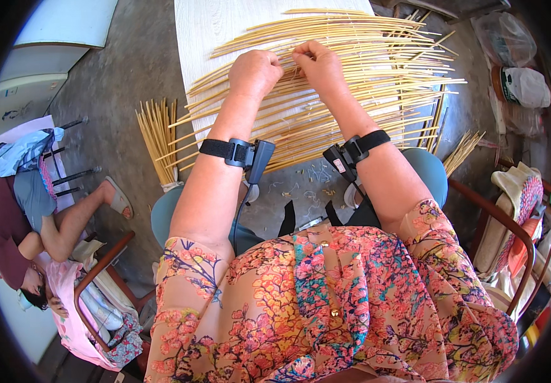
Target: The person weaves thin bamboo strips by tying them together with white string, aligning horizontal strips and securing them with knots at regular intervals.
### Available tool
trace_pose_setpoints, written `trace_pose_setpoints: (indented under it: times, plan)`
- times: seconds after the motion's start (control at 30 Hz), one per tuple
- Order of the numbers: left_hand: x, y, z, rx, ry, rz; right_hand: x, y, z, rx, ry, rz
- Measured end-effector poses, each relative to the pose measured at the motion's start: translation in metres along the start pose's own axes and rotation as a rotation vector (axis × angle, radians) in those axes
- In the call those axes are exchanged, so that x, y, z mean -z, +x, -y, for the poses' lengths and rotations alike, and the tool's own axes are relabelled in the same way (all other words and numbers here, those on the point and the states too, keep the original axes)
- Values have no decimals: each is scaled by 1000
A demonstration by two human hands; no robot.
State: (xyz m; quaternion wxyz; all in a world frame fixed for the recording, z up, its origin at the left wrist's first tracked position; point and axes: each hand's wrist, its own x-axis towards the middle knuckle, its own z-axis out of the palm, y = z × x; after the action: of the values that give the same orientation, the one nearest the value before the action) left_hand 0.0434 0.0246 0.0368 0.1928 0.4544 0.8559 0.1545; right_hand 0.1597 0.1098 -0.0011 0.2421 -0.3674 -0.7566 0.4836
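Thin yellow reeds (358, 89) lie side by side across a pale wood-grain table (197, 38), with fine light threads crossing them in places. Over the upper part of this layer, my left hand (255, 71) is closed, its thumb and fingertips pinched together. My right hand (321, 67) faces it a short gap away, also in a pinch just above the reeds. What the fingertips hold is too small to make out. Each forearm wears a black strap with a small device.
Bundles of reeds stand at the table's left (157, 137) and right (464, 150). Thread scraps and cut bits (313, 182) litter the floor below. At left a person (16, 210) sits bent over beside a wooden-armed chair (103, 281); another chair (499, 223) stands at right.
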Motion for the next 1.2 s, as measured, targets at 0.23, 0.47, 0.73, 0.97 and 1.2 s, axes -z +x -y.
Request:
trace_pose_setpoints:
  times: [0.23,0.47,0.73,0.97,1.2]
  plan:
    - [2,-1,6,-10,97,-9,9,3,11,-331,414,-73]
    - [-6,-4,-1,-154,-96,-253,15,1,18,-410,393,-4]
    - [-35,-7,0,-357,-25,-383,17,-2,16,-404,424,8]
    - [-46,-13,4,-430,55,-525,28,-4,10,-416,708,-159]
    - [-51,-15,9,-468,40,-580,50,-7,0,-558,1013,-337]
